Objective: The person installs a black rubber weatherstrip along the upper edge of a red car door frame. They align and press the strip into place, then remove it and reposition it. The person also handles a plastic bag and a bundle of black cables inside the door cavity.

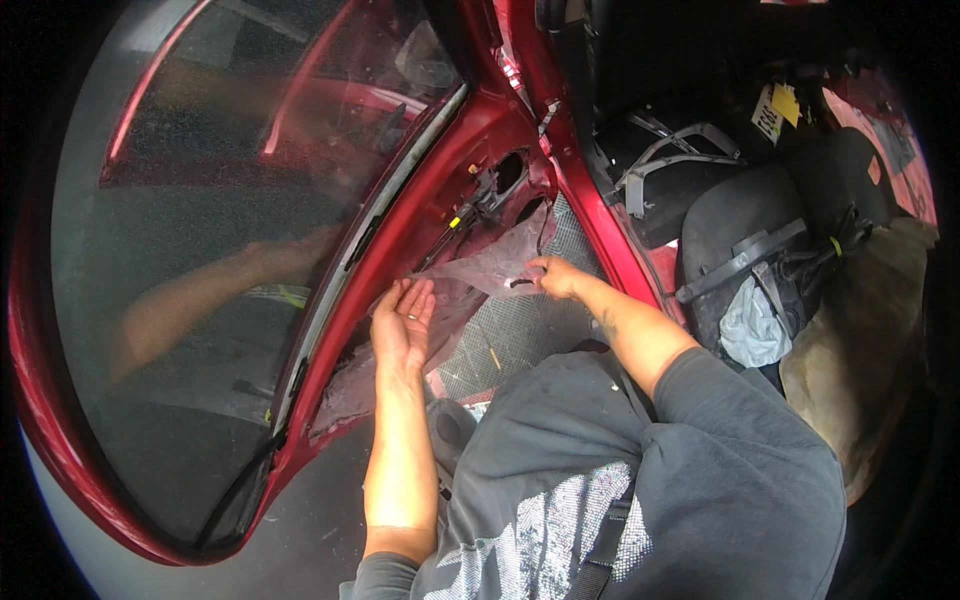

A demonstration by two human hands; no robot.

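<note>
A red car door [440, 170] stands open with its inner side bare of trim. A thin, cloudy plastic sheet [490, 258] hangs along that inner side and is partly peeled away from the metal. My right hand [559, 277] is closed on the sheet's free edge, near a dark spot or hole in it. Against the door, my left hand [402, 318] has its palm turned up and fingers stretched out, touching or close to the sheet. Above the sheet, a cable with a yellow clip [455, 223] runs along the door beside a round opening [510, 172].
The door window [230, 200] fills the left and mirrors an arm. At the right are a dark seat [745, 230] with a light blue cloth [755, 325], a grey trim frame [680, 155] and a brown cover [860, 350]. Grey patterned flooring [520, 335] lies beneath my hands.
</note>
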